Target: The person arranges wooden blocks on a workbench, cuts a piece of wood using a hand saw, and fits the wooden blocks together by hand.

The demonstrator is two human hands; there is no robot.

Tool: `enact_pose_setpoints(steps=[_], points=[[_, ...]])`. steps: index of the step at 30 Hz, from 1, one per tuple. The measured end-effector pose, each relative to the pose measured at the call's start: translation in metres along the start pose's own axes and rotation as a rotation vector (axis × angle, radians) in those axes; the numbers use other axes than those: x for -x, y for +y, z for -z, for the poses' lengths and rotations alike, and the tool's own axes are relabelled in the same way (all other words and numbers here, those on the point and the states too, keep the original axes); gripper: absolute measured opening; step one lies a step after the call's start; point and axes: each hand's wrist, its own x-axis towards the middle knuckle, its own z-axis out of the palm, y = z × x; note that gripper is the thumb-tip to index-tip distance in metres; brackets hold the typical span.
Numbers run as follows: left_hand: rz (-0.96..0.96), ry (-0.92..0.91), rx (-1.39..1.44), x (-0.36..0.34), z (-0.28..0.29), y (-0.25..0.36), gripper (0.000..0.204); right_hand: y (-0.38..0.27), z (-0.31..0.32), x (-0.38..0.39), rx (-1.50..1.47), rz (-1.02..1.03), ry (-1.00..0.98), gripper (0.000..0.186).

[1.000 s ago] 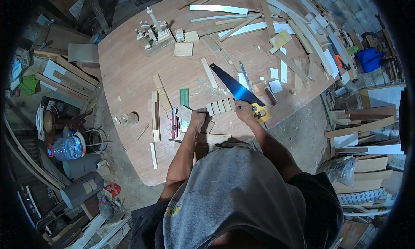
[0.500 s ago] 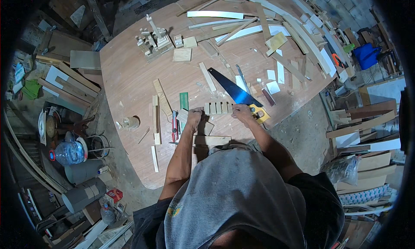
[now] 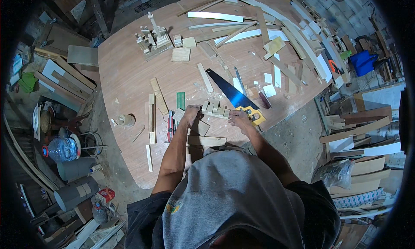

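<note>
Between my two hands is a pale wooden piece with a row of upright blocks (image 3: 216, 109) parted by gaps. My left hand (image 3: 193, 115) is closed on its left end and my right hand (image 3: 240, 120) grips its right end. The piece slants, its right end nearer to me. Just beyond my right hand lies a handsaw (image 3: 228, 89) with a dark blue blade and a yellow handle (image 3: 253, 115). A square wooden offcut (image 3: 200, 128) and a wooden strip (image 3: 207, 141) lie close to my body. Beside my left wrist is a red tool (image 3: 170, 130), partly covered.
A wooden model with a tower (image 3: 154, 37) stands at the far left of the table (image 3: 134, 80). Long wood strips and white boards (image 3: 215, 16) crowd the far right. A green block (image 3: 180, 101) and a jar (image 3: 126, 120) stand left of my hands.
The notched wooden piece has turned and tilted, its right end coming nearer to me. Both hands moved with it, still gripping its ends. The whole view has shifted slightly.
</note>
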Motion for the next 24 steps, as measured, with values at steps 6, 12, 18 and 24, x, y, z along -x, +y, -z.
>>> enact_pose_setpoints(steps=[6, 12, 18, 24], points=[[-0.120, -0.008, -0.135, -0.019, -0.002, -0.023, 0.022, 0.003, 0.005, -0.008, 0.114, 0.004, -0.040, 0.036], [-0.353, 0.216, -0.613, -0.016, 0.008, -0.051, 0.025, -0.002, -0.014, -0.004, 0.179, -0.020, -0.038, 0.042], [-0.411, 0.277, -0.784, 0.019, -0.010, -0.014, 0.028, 0.009, -0.017, -0.020, 0.913, 0.589, 0.224, 0.046], [-0.586, 0.212, -1.262, 0.039, -0.002, -0.014, 0.034, -0.031, -0.044, -0.009, 0.921, 0.489, 0.211, 0.055]])
